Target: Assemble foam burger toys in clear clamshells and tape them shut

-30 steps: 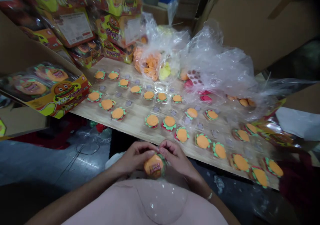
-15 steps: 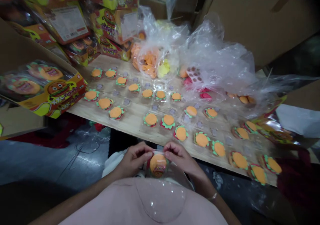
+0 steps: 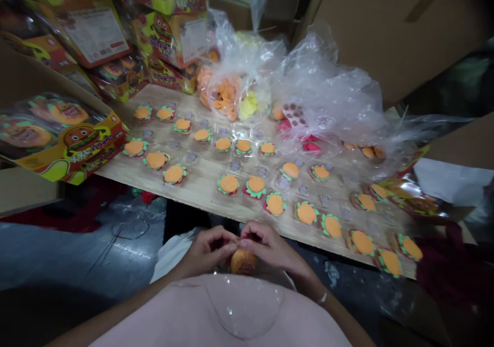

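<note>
Close to my body, at the table's front edge, I hold a small clear plastic pack with a burger-shaped piece [image 3: 243,262] inside and printing on its front. The fingers of my left hand [image 3: 210,250] pinch its top edge from the left. My right hand [image 3: 268,245] pinches the same edge from the right, and the fingertips of both hands meet. Those fingers cover the top of the pack. Beyond them, open clear trays with burger-shaped pieces [image 3: 275,204], orange on top with green frills, lie in loose rows on the wooden table [image 3: 204,195].
Clear bags of orange pieces [image 3: 223,97], yellow pieces [image 3: 248,105] and pink pieces [image 3: 312,146] lie at the back. A printed display box [image 3: 83,149] holding packed burgers is at the left, with stacked boxes [image 3: 165,35] behind. Cardboard [image 3: 436,38] rises at back right.
My hands have drawn together along the pack's top edge, so the fingertips now meet and hide more of it. The whole view has shifted slightly.
</note>
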Demonstrator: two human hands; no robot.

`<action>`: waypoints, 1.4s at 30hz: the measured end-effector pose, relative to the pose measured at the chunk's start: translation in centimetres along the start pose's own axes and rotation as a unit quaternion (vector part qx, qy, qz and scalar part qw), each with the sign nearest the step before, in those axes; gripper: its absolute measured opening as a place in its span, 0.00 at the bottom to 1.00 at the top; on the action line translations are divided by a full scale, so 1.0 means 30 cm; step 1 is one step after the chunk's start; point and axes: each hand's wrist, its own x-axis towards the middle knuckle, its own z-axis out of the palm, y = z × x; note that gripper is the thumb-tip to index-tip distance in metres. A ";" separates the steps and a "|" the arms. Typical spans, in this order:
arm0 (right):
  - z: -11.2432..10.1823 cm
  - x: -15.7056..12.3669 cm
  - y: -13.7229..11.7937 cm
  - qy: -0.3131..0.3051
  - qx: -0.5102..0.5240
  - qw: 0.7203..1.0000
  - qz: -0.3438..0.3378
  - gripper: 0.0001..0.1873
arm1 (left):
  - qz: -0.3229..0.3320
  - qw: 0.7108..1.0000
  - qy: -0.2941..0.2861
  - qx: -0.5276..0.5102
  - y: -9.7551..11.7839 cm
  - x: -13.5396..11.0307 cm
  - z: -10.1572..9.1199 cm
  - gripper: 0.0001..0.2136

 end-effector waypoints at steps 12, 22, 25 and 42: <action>0.036 -0.010 0.026 0.059 0.007 0.998 -0.006 0.15 | -0.015 0.999 -0.017 -0.033 -0.002 -0.005 0.009 0.17; 0.033 -0.084 0.108 0.179 0.133 0.973 0.062 0.19 | -0.046 0.994 -0.010 -0.103 -0.015 0.009 0.014 0.16; 0.024 -0.093 0.101 0.194 0.133 0.970 0.060 0.20 | -0.045 0.994 -0.007 -0.100 -0.014 0.027 0.011 0.15; 0.032 -0.128 0.131 0.164 0.138 0.977 -0.016 0.20 | -0.063 0.989 -0.052 -0.127 0.022 -0.009 0.009 0.15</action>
